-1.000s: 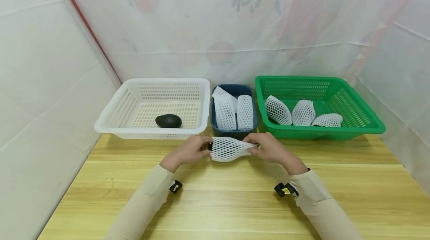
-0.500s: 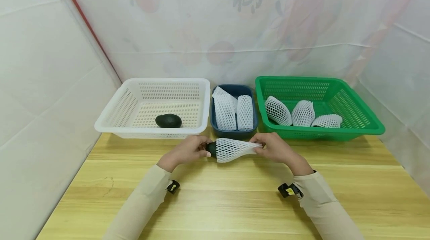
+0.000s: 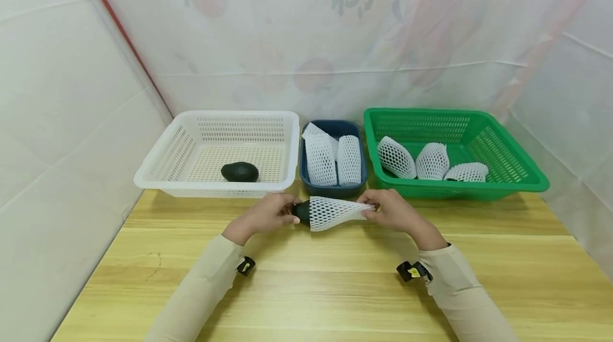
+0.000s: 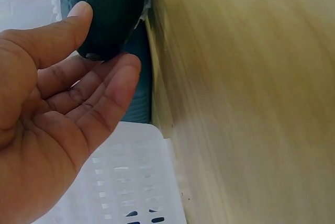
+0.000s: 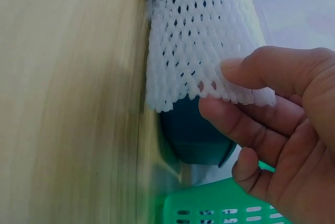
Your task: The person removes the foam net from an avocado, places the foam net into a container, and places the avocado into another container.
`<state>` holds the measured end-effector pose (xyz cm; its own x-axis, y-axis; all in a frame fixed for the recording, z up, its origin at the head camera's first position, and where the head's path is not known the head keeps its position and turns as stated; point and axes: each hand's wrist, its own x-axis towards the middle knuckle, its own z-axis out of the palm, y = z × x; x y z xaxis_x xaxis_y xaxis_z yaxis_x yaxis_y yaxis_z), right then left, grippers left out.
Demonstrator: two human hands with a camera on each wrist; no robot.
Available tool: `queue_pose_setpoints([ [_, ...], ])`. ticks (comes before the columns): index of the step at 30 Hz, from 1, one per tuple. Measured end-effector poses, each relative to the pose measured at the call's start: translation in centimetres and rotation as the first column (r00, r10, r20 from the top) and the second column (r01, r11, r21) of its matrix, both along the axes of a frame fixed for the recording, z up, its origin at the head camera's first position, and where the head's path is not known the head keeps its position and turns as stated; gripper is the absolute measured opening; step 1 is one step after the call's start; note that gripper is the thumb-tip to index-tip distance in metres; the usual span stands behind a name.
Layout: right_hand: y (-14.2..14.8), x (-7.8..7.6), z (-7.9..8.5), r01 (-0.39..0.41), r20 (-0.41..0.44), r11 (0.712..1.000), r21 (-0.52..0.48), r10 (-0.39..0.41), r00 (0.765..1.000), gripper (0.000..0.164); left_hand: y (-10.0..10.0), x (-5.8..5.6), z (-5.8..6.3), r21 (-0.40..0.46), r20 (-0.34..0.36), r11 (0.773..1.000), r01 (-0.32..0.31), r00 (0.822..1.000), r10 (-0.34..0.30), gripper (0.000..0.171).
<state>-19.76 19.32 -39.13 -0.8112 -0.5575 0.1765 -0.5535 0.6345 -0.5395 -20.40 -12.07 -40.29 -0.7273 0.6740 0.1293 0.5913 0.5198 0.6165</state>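
In the head view, a dark green avocado point(image 3: 301, 213) sits partly inside a white foam net sleeve point(image 3: 332, 214), just in front of the blue bin. My left hand point(image 3: 268, 215) holds the bare end of the avocado; in the left wrist view its thumb lies on the skin point(image 4: 110, 14) with the fingers under the tip. My right hand point(image 3: 395, 213) pinches the flattened far end of the sleeve between thumb and fingers, as the right wrist view shows.
A white basket point(image 3: 215, 186) at the left holds one avocado point(image 3: 240, 172). In the middle, a blue bin point(image 3: 335, 191) contains several foam net sleeves point(image 3: 321, 160). At the right, a green basket point(image 3: 460, 189) has three net-wrapped pieces point(image 3: 432, 161). All stand along the back of the wooden table point(image 3: 325, 289).
The sleeve has shifted right with my right hand, and more of the avocado's left end shows outside it. My left hand has drawn slightly left. The baskets' contents look the same.
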Motion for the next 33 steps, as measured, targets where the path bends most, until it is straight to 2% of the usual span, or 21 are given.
queue_pose_setpoints([
  [6, 0.3, 0.0, 0.1, -0.049, -0.012, 0.999, 0.021, 0.049, 0.999, 0.045, 0.1, 0.1, 0.2, -0.011, 0.021, 1.000, 0.016, 1.000, -0.016, 0.045],
  [9, 0.2, -0.1, 0.2, -0.059, -0.006, 0.998, 0.010, 0.059, 0.998, 0.049, 0.2, 0.2, 0.3, -0.027, 0.016, 0.999, 0.020, 1.000, -0.020, 0.049],
  [15, -0.7, -0.4, 0.2, -0.075, -0.012, 0.997, -0.005, 0.074, 0.997, 0.048, 0.8, 0.1, 0.5, -0.031, -0.003, 1.000, -0.002, 1.000, 0.002, 0.054],
  [20, -2.2, -0.6, 0.1, -0.121, -0.043, 0.993, 0.003, 0.121, 0.992, 0.045, 1.7, -0.2, 0.6, -0.039, -0.060, 0.999, -0.019, 0.998, 0.016, 0.057],
  [24, -3.3, -0.7, -0.1, -0.128, -0.066, 0.991, 0.031, 0.130, 0.989, 0.042, 2.2, -0.1, 0.5, -0.034, -0.095, 0.999, -0.023, 0.995, 0.020, 0.059],
  [33, -4.6, -0.4, -0.4, -0.162, -0.049, 0.985, 0.058, 0.164, 0.985, 0.036, 2.7, 0.0, 0.2, -0.037, -0.050, 0.999, -0.040, 0.998, 0.038, 0.058],
])
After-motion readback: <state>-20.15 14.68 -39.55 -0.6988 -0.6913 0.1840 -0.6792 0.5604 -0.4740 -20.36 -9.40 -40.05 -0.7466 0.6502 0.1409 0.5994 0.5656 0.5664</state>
